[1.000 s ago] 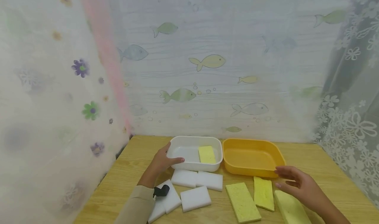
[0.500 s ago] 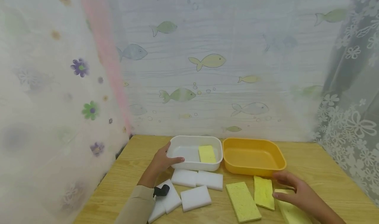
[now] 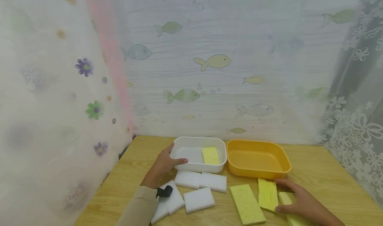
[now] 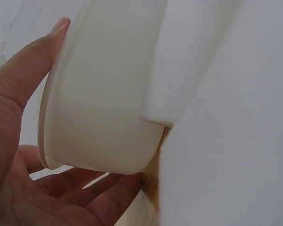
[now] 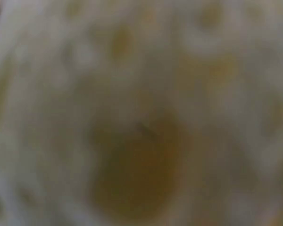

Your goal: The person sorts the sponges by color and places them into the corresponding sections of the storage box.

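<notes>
My left hand (image 3: 164, 160) holds the left end of the white plastic container (image 3: 191, 168), thumb over its front rim; the left wrist view shows the fingers around the container's outer wall (image 4: 104, 103). One yellow sponge (image 3: 210, 155) lies inside it. On the right, my right hand (image 3: 299, 199) reaches over a pale yellow sponge (image 3: 285, 196), its thumb and fingertips at the right edge of a small yellow sponge (image 3: 267, 194), apart from each other. Whether they press on it is unclear. A blurred, pitted surface (image 5: 141, 94) fills the right wrist view.
Beside the white container stands an orange container (image 3: 257, 159). Several white sponges (image 3: 199, 200) lie in front of the white one. A larger yellow sponge (image 3: 246, 204) is left of the small one. A fish-patterned curtain (image 3: 215, 86) hangs behind the wooden table (image 3: 314, 166).
My right hand has moved down and left from the orange container's front right corner to the small yellow sponge. The left hand keeps its hold on the white container. The view has shifted slightly.
</notes>
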`<state>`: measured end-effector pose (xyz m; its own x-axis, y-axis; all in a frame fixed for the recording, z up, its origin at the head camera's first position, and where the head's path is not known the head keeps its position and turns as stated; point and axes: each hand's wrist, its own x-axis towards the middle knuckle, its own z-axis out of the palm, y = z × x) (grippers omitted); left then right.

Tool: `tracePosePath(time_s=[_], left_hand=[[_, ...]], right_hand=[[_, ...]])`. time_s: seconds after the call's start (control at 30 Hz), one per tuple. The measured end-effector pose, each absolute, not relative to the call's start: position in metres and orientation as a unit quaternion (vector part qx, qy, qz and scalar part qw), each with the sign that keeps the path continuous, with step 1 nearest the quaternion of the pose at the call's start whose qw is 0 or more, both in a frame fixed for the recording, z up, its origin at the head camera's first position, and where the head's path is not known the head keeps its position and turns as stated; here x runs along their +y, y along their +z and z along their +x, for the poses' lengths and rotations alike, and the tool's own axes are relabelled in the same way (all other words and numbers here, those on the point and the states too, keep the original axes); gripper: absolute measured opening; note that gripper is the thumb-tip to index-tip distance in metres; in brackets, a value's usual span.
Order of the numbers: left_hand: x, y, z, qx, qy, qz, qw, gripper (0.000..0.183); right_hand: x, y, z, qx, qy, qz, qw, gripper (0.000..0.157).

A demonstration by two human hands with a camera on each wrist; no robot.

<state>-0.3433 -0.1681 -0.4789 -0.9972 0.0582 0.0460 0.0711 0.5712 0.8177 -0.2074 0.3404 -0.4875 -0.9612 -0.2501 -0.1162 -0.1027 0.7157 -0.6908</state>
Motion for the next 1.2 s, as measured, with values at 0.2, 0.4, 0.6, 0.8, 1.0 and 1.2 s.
tracePosePath(time_s=[0.2, 0.4, 0.6, 0.8, 1.0, 1.2], left_hand=[[-0.1679, -0.4774, -0.3416, -0.883, -0.468, -0.038, 0.007, 0.118], [-0.1676, -0.4759, -0.3407, -0.882, -0.470, -0.043, 0.007, 0.118], [-0.1675, -0.4769, -0.3416, -0.883, -0.467, -0.042, 0.008, 0.117], [-0.1687, -0.4792, -0.3429, -0.881, -0.470, -0.042, 0.008, 0.119], [-0.1691, -0.4792, -0.3433, -0.881, -0.471, -0.044, 0.009, 0.120], [-0.1686, -0.4783, -0.3425, -0.884, -0.465, -0.043, 0.009, 0.120]], right_hand=[[0.3381, -0.4891, -0.2084, 0.926, -0.352, -0.091, 0.103, 0.095], [0.3360, -0.4869, -0.2063, 0.927, -0.343, -0.113, 0.098, 0.099], [0.3352, -0.4857, -0.2056, 0.931, -0.340, -0.093, 0.097, 0.101], [0.3353, -0.4840, -0.2031, 0.930, -0.344, -0.096, 0.084, 0.099], [0.3353, -0.4816, -0.2014, 0.925, -0.355, -0.108, 0.075, 0.097], [0.3361, -0.4807, -0.1992, 0.916, -0.376, -0.118, 0.071, 0.096]])
